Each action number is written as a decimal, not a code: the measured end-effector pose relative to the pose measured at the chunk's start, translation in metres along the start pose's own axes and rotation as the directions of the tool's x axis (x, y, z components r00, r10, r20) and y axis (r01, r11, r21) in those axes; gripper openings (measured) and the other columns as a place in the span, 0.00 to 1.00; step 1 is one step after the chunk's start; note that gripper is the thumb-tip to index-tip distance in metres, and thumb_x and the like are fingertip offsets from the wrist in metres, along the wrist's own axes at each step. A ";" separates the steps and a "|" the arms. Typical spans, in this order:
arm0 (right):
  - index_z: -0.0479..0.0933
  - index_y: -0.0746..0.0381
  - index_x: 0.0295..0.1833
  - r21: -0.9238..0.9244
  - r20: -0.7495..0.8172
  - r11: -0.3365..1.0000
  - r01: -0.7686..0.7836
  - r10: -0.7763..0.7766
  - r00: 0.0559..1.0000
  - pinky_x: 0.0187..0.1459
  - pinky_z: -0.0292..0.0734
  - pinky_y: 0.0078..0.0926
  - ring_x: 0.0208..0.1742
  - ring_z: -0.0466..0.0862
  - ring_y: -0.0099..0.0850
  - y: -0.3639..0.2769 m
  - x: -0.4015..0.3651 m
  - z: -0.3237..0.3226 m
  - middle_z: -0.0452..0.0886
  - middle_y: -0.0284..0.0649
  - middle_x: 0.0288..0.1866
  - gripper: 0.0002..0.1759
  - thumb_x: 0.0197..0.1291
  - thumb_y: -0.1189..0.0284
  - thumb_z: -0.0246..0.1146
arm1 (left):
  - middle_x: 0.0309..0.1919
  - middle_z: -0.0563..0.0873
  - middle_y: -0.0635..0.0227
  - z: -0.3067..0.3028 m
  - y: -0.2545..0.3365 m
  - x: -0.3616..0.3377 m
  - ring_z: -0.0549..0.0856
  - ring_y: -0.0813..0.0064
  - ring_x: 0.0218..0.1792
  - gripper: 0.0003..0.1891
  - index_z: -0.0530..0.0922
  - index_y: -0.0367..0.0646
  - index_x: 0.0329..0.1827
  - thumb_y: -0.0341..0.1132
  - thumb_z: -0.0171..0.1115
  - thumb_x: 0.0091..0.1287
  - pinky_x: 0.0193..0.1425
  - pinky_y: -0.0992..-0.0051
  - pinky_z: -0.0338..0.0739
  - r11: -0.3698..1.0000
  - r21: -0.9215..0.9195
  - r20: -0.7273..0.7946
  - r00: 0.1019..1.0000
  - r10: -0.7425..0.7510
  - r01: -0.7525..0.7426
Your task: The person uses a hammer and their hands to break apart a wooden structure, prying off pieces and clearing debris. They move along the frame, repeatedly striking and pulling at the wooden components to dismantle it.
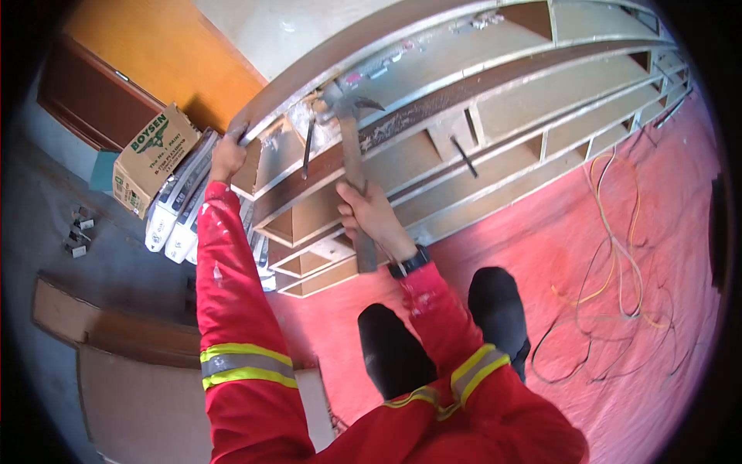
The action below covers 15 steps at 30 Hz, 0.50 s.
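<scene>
My right hand (376, 220) is wrapped round the wooden handle of a claw hammer (352, 151). The hammer's head, slightly blurred, overlaps the upper left part of a long wooden shelf unit (433, 77), its claw pointing right. At the unit's left end, my left hand (227, 158) grips the outer edge of the frame. Between the hands, a thin dark rod (308, 151) stands out from the unit, and a similar dark rod (465, 157) sits further right. Pale smears and loose bits lie along the unit's upper boards.
A cardboard paint box (154, 155) rests on stacked white bags (182, 209) at the left. Tangled cords (618, 247) spread over the red floor covering (433, 263) at the right. Brown boards (139, 325) lie at the lower left. My dark shoes (390, 348) stand below the unit.
</scene>
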State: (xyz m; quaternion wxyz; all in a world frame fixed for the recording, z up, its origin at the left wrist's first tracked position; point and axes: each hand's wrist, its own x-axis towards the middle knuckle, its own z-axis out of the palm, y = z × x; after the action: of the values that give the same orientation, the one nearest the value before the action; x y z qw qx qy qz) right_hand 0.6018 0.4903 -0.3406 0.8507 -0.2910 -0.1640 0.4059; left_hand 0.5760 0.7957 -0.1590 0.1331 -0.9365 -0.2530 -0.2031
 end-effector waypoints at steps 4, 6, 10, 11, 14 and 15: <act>0.69 0.59 0.42 -0.057 -0.160 0.991 0.118 -0.126 0.979 0.18 0.70 0.22 0.17 0.70 0.19 -0.024 -0.042 -0.024 0.72 0.32 0.24 0.11 0.72 0.63 0.56 | 0.58 0.79 0.51 0.008 -0.006 -0.008 0.78 0.50 0.59 0.31 0.73 0.63 0.67 0.29 0.50 0.58 0.65 0.60 0.71 1.000 0.013 -0.003 1.000 -0.006 0.006; 0.67 0.59 0.39 -0.056 -0.257 0.928 0.368 -0.370 0.893 0.14 0.66 0.24 0.13 0.67 0.19 -0.044 -0.056 -0.043 0.69 0.31 0.23 0.14 0.70 0.61 0.58 | 0.58 0.79 0.51 0.007 -0.004 -0.012 0.78 0.50 0.59 0.32 0.73 0.63 0.67 0.28 0.50 0.57 0.65 0.60 0.71 1.000 0.004 -0.013 1.000 0.004 -0.004; 0.67 0.59 0.23 -0.509 -0.324 0.261 0.820 -0.941 0.098 0.20 0.64 0.25 0.15 0.69 0.25 -0.112 -0.083 -0.067 0.67 0.34 0.14 0.27 0.73 0.53 0.50 | 0.57 0.80 0.50 0.014 -0.018 -0.008 0.78 0.50 0.60 0.31 0.74 0.61 0.66 0.29 0.51 0.56 0.65 0.60 0.71 0.999 -0.001 -0.029 0.999 0.046 -0.046; 0.68 0.59 0.25 -0.419 -0.395 0.138 0.898 -0.918 -0.044 0.22 0.66 0.26 0.16 0.69 0.25 -0.134 -0.091 -0.078 0.69 0.34 0.16 0.26 0.73 0.53 0.49 | 0.57 0.80 0.51 0.010 -0.012 -0.010 0.78 0.50 0.60 0.31 0.74 0.61 0.66 0.29 0.51 0.57 0.64 0.60 0.71 0.999 -0.010 -0.034 0.998 0.046 -0.046; 0.69 0.60 0.33 -0.324 -0.519 0.129 0.937 -0.852 -0.062 0.25 0.69 0.25 0.22 0.71 0.25 -0.126 -0.061 -0.099 0.72 0.35 0.23 0.20 0.73 0.56 0.49 | 0.57 0.80 0.52 0.010 -0.012 -0.004 0.78 0.51 0.60 0.29 0.75 0.60 0.65 0.29 0.52 0.57 0.64 0.60 0.72 1.000 -0.020 -0.034 0.999 0.021 -0.021; 0.69 0.60 0.35 -0.334 -0.548 0.316 0.888 -0.832 0.090 0.25 0.69 0.24 0.22 0.70 0.24 -0.088 -0.035 -0.073 0.72 0.34 0.24 0.17 0.72 0.58 0.51 | 0.57 0.81 0.52 0.010 -0.013 -0.004 0.78 0.51 0.60 0.29 0.76 0.59 0.65 0.29 0.52 0.57 0.64 0.60 0.72 1.000 -0.026 -0.028 1.000 0.008 -0.009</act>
State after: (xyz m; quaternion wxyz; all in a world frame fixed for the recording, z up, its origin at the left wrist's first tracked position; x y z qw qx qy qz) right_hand 0.6701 0.3922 -0.3436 0.9314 -0.2212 0.0145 -0.2887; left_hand 0.5688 0.8084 -0.1673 0.1252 -0.9363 -0.2443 -0.2190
